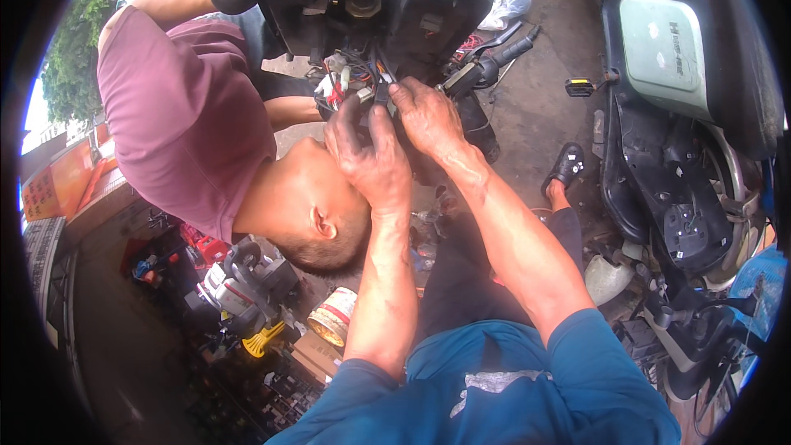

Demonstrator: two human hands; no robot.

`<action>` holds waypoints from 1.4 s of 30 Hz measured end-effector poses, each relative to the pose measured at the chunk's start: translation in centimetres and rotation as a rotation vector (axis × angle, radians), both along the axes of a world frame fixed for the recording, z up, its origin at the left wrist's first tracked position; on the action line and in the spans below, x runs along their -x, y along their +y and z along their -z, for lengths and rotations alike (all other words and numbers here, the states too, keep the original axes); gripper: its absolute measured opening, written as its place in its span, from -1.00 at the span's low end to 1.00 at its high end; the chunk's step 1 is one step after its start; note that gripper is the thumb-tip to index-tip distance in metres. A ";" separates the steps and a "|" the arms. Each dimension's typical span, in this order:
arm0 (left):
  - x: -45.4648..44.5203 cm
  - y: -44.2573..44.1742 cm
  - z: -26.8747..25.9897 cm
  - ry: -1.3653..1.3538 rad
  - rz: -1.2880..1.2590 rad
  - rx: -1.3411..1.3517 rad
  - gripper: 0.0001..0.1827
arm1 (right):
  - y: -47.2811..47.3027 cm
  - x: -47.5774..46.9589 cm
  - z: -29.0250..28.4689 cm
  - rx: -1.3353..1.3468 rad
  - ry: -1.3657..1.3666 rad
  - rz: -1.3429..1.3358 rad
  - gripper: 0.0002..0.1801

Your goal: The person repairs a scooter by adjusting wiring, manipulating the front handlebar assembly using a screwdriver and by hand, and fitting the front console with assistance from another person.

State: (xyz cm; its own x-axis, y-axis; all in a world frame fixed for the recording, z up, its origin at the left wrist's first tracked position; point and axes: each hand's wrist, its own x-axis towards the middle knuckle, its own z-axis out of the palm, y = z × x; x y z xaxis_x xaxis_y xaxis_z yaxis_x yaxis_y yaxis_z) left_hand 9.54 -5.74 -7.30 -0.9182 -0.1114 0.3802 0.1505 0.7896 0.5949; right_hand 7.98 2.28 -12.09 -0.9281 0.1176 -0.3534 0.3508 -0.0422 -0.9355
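My left hand (pixel 372 151) and my right hand (pixel 426 112) meet at a dark wire connector (pixel 382 94) below the front body of a scooter (pixel 426 18). The fingertips of both hands are at this connector, with the left fingers pointing up to it from below and the right thumb and forefinger at its right side. A bundle of coloured wires (pixel 374 65) runs down to it from the scooter. White plug connectors (pixel 334 81) and red wires hang just left of my fingers. What lies under my palms is hidden.
A co-worker in a mauve shirt (pixel 179 99) leans in close on the left, head beside my left forearm. A detached handlebar with a black grip (pixel 516 49) lies to the right. Scooter body parts (pixel 655 136) stand further right. A paint bucket (pixel 334 315) and tools are at the lower left.
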 end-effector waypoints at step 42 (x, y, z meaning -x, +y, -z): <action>8.4 0.8 -0.2 -0.660 -0.010 0.618 -0.51 | -2.3 -3.0 0.5 0.103 0.017 0.090 -0.69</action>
State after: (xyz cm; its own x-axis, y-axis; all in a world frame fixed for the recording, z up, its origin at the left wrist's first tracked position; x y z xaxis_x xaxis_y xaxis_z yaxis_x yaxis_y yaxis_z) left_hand 1.18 -4.97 -7.11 -0.9707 -0.0717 -0.2292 -0.0800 0.9964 0.0269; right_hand 10.99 -0.03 -12.59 -0.9213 0.1643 -0.3524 0.3257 -0.1691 -0.9302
